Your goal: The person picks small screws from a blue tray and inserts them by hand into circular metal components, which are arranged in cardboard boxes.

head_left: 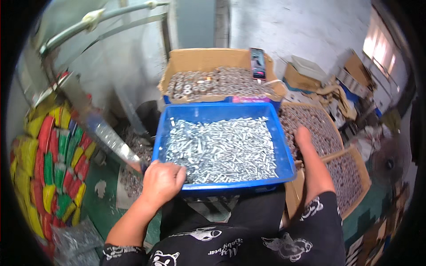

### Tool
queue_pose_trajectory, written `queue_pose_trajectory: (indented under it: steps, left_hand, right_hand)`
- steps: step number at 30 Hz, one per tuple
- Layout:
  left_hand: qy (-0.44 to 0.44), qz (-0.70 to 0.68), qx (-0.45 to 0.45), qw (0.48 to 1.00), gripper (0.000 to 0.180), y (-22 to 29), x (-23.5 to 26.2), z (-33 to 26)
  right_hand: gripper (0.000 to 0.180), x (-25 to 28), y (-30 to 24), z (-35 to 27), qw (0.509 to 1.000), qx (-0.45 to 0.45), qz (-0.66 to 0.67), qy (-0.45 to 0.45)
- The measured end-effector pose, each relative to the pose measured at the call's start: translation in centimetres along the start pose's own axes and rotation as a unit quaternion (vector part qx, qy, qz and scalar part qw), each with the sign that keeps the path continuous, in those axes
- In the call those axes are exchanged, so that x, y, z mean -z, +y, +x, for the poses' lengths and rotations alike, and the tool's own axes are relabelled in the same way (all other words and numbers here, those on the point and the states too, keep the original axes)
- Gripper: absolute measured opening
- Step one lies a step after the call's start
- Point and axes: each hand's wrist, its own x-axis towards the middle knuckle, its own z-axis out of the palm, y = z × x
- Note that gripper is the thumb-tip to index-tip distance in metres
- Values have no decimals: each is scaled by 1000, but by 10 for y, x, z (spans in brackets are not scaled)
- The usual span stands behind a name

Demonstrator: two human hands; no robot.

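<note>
A blue plastic tray [284, 146] sits in front of me, filled with many small shiny metal pins [222, 150]. My left hand [163, 182] is at its near left corner, against the rim. Its fingers are curled in and the thumb lies along the side; what they hold, if anything, is hidden. To the right of the tray, my right hand [303, 138] reaches down into a cardboard box of small brownish ring-shaped parts [317, 126]. Its fingers are out of sight behind the back of the hand and the tray's side.
Behind the tray stands an open cardboard box [208, 57] of ring-shaped parts, with a phone [258, 64] propped at its right. Another box of small parts [344, 181] is at the lower right. A metal chute [111, 133] slopes down at the left, beside stacked colourful bundles [53, 164].
</note>
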Motion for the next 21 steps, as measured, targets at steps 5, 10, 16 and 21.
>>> queue_pose_trajectory:
  steps: [5,10,16,21]
  left_hand:
    - [-3,0,-12,1000,27,-7,1,-4]
    - [10,-18,-21,1000,26,-14,-1,-5]
    - [43,-55,-44,997,27,-14,-4,-2]
    - [42,-84,-33,995,27,-16,-2,-3]
  right_hand:
    - [23,60,-18,13,684,-111,708,-136]
    - [27,141,-216,52,857,146,470,-151]
    - [46,91,-377,106,935,353,-30,-5]
    - [58,57,-412,121,929,354,-106,-24]
